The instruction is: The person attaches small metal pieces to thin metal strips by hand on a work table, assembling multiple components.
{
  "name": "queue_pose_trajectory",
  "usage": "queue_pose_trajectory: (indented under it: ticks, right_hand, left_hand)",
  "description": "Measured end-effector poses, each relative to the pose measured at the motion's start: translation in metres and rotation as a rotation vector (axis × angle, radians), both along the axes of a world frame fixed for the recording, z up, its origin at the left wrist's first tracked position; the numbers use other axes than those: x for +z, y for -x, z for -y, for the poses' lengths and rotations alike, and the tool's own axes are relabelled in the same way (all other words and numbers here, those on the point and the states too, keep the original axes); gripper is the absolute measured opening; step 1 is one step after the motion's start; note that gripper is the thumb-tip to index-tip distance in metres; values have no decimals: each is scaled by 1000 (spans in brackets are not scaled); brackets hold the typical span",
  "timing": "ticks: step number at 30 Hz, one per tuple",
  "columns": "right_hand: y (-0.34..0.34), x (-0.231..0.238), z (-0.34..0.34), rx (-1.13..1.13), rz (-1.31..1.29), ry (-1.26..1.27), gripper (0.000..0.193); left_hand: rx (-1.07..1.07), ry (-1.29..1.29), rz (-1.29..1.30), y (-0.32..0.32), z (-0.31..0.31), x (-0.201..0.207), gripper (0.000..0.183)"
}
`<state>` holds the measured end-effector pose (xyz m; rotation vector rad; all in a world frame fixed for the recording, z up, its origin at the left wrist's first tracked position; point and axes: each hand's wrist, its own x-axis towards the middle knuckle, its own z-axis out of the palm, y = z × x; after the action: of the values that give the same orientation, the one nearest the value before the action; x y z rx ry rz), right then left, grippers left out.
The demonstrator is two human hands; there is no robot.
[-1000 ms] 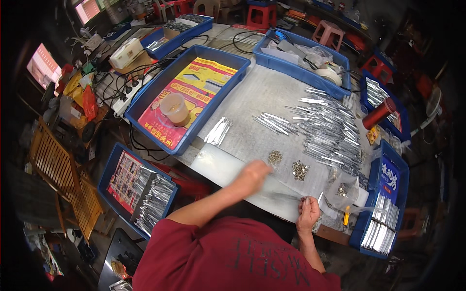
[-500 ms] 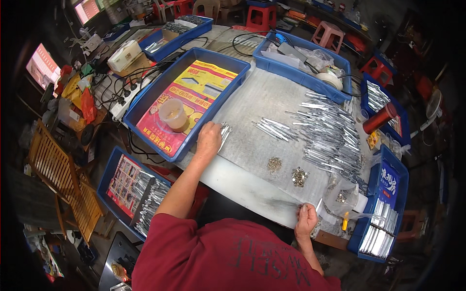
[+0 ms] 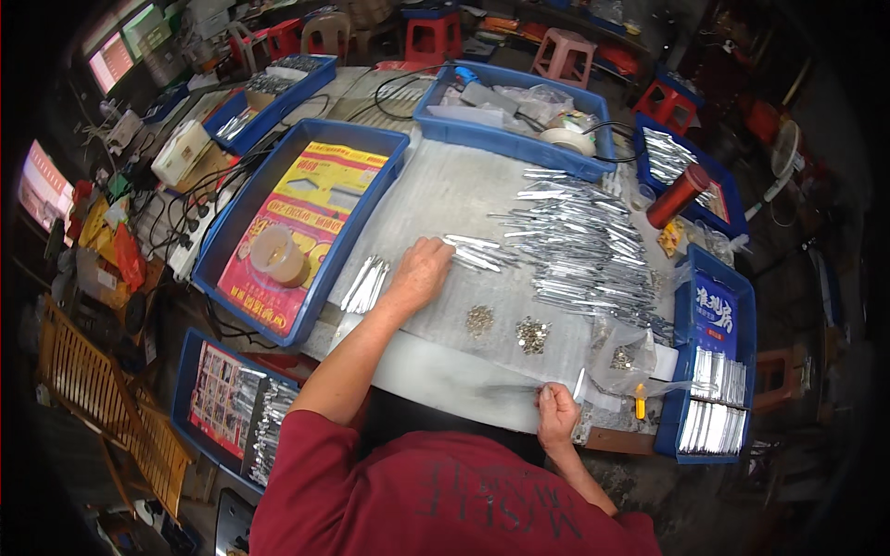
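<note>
My left hand (image 3: 422, 271) reaches over the table with its fingers curled together at the near end of a small group of shiny metal strips (image 3: 480, 254); it seems to pinch one, though the fingertips are partly hidden. Left of that hand lies another small bunch of strips (image 3: 365, 284). My right hand (image 3: 558, 413) rests at the table's front edge, thumb and fingers pressed together; whatever they hold is too small to make out. Two little heaps of small metal parts, one dull (image 3: 479, 321) and one shinier (image 3: 532, 335), lie between the hands.
A large pile of metal strips (image 3: 593, 246) covers the table's right part. Blue trays stand at the left (image 3: 206, 269), back (image 3: 519, 132) and right (image 3: 681, 371). A clear bag (image 3: 619, 350) and a yellow-handled tool (image 3: 640, 406) lie right of my right hand. A red cylinder (image 3: 679, 195) stands farther back.
My left hand has moved right, from the bunch of strips beside the left tray to the small group near the big pile. My right hand stays closed at the table edge. The view has shifted.
</note>
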<state>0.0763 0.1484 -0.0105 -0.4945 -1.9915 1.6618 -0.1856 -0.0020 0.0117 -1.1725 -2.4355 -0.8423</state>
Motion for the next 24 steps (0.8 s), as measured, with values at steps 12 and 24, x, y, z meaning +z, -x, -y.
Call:
queue_pose_trajectory:
  ticks: [12, 24]
  right_hand:
    - [0, -4, -2, 24, 6, -74, 16]
    - [0, -2, -2, 33, 25, -98, 15]
  left_hand:
    - [-125, 274, -27, 13, -25, -9, 8]
    - [-2, 221, -82, 1, -27, -10, 7]
